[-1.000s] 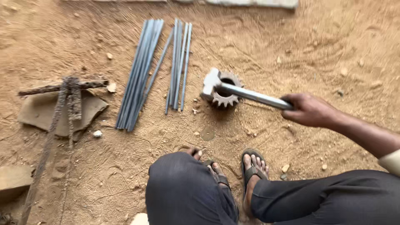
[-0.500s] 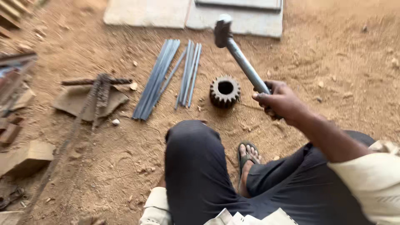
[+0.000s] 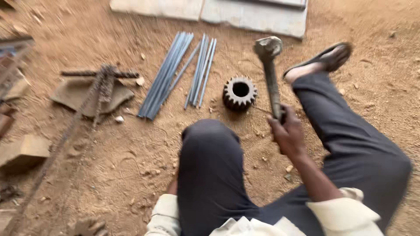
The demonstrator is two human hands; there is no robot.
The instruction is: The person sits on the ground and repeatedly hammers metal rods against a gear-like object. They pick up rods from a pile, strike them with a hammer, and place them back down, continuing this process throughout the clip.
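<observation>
My right hand (image 3: 286, 133) grips the handle of a metal hammer (image 3: 269, 65), its head raised upright above the sandy ground. A dark steel gear (image 3: 239, 92) with a round centre hole lies just left of the hammer handle. My left hand is hidden behind my bent left knee (image 3: 210, 157); only the pale sleeve (image 3: 164, 214) shows. My right leg stretches out to the right, its sandalled foot (image 3: 321, 61) lifted off the ground.
Two bundles of thin grey metal rods (image 3: 168, 76) (image 3: 201, 72) lie left of the gear. Rusty ribbed bars (image 3: 98, 87) rest on a piece of brown cloth (image 3: 89, 94) further left. Grey stone slabs (image 3: 245, 13) lie at the top. A brick (image 3: 24, 150) sits at the left.
The hammer has swung up from lying across the gear to standing upright. My right leg has stretched out to the right, foot raised. The view has tilted and shifted.
</observation>
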